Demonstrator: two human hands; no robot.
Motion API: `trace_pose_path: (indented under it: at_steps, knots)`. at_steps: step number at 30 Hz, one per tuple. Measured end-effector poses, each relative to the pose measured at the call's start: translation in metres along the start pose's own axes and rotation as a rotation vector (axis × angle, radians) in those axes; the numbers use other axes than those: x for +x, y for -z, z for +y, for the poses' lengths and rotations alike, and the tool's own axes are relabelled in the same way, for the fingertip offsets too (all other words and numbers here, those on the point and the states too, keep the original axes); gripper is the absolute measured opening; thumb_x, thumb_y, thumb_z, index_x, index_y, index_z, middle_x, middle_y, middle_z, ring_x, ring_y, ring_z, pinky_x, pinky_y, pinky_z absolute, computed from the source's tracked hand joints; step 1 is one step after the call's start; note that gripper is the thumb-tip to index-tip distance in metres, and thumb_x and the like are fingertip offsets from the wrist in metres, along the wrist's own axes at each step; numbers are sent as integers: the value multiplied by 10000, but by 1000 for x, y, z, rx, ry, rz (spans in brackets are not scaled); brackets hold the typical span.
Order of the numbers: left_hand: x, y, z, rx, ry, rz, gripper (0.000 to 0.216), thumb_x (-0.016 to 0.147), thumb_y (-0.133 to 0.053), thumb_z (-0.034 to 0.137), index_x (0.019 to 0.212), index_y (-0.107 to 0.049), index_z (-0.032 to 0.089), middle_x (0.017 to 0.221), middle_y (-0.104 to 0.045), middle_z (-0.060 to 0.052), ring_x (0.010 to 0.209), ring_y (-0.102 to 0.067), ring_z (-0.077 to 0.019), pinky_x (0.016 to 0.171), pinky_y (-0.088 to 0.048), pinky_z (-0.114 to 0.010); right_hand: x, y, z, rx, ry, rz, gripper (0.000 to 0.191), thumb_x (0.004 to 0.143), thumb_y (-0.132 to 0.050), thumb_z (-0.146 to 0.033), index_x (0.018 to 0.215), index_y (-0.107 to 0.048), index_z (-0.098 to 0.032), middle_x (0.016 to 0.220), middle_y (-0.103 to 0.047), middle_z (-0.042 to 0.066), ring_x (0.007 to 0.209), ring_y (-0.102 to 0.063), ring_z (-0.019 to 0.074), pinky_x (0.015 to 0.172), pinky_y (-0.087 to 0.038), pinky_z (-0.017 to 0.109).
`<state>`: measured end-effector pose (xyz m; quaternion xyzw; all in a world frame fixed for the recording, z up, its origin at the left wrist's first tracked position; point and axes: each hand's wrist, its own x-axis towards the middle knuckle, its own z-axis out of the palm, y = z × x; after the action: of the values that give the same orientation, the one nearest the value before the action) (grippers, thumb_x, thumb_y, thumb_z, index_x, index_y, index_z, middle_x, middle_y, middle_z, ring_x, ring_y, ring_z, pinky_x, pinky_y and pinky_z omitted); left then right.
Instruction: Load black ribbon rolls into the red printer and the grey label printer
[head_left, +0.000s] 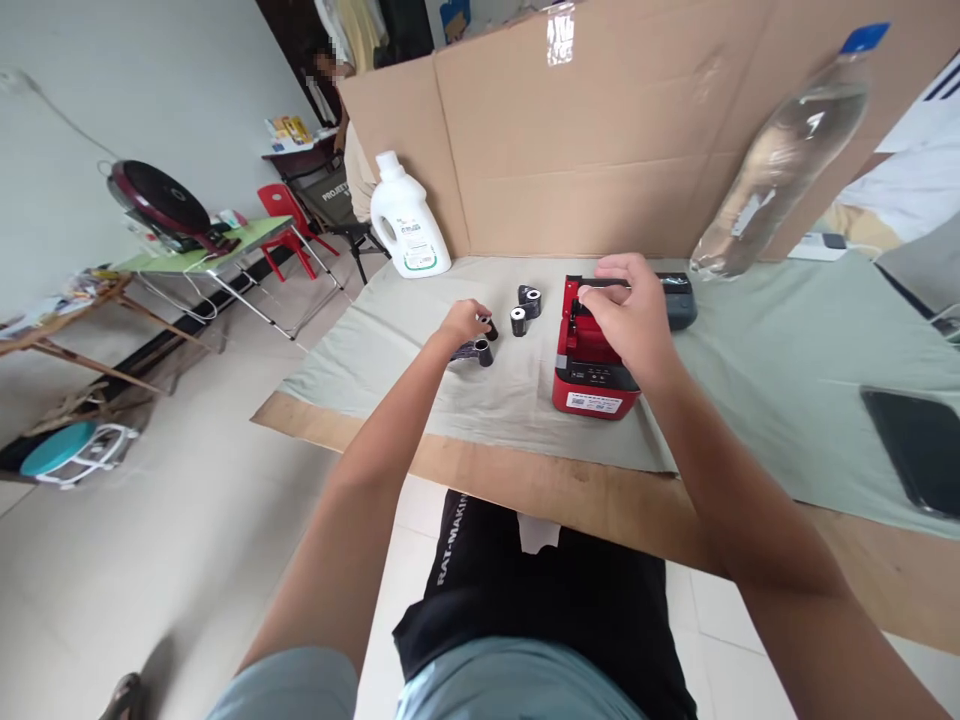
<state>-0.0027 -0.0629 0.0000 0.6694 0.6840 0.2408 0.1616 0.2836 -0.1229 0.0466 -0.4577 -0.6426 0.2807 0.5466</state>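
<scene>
On the cloth stands a small red and black printer (pixel 596 385) with its top open. My right hand (pixel 630 315) is over the open top, fingers curled and thumb against the inside at the left; what they pinch is hidden. Left of it, my left hand (pixel 466 322) has its fingertips closed on a small black ribbon roll (pixel 491 328). Another black roll (pixel 484 353) lies just below that hand, with dark film trailing to the left. Between the hands stand a black roll with a white core (pixel 518 321) and a similar one (pixel 532 303) with loose film.
A cardboard panel (pixel 585 160) closes off the back. Before it stand a white jug (pixel 409 220) and a tall clear bottle (pixel 787 165). A dark device (pixel 679 300) sits behind the printer, a phone (pixel 915 445) at right. A person (pixel 352 150) is at the back left.
</scene>
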Motion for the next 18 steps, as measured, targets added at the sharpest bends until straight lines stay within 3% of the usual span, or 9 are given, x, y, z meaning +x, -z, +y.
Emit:
trace_pose_path:
  at_steps: [3, 6, 9, 11, 15, 18]
  knots:
    - [4, -5, 0, 45, 0, -44, 309, 698, -850, 108, 994, -822, 190, 1109, -786, -92, 1002, -707, -257, 980, -558, -378, -1, 0, -2, -2, -16, -1, 404, 887, -727, -333, 1274, -619, -282, 1321, -661, 98, 924, -708, 237, 940, -589, 495]
    - [1, 2, 0, 68, -7, -49, 485, 717, -873, 205, 1194, -788, 212, 1192, -779, -87, 1096, -685, -283, 1021, -534, -398, -1, 0, -2, -18, -12, -11, 413, 894, -725, -325, 1290, -618, -280, 1341, -640, 103, 943, -703, 239, 965, -580, 500]
    - [-17, 14, -1, 80, -42, 117, 500, 868, -760, 342, 1346, -711, 208, 1246, -769, -82, 1119, -670, -276, 1014, -522, -396, 0, 3, 0, -7, -8, -4, 427, 892, -732, -340, 1299, -616, -282, 1324, -648, 94, 916, -692, 219, 966, -585, 493]
    - [-37, 20, -3, 79, -68, 174, 382, 953, -640, 386, 1267, -748, 198, 1191, -788, -81, 1062, -693, -265, 986, -527, -390, 1, 4, 1, -2, -1, -3, 428, 895, -731, -358, 1301, -612, -291, 1313, -652, 80, 909, -686, 204, 950, -593, 472]
    - [-74, 20, -9, 162, -231, -97, 371, 891, -719, 423, 1226, -765, 269, 1245, -782, -55, 1181, -698, -298, 1092, -466, -440, 1, 3, -1, 8, -8, 10, 385, 882, -731, -336, 1249, -629, -285, 1307, -668, 68, 901, -689, 190, 913, -597, 434]
    - [-87, 14, -10, 231, -320, -107, 306, 872, -704, 288, 1170, -768, 271, 1227, -780, -61, 1114, -720, -292, 1068, -461, -458, -2, 0, -6, 17, -29, -2, 332, 859, -714, -273, 1182, -644, -252, 1201, -719, 65, 869, -694, 193, 889, -590, 421]
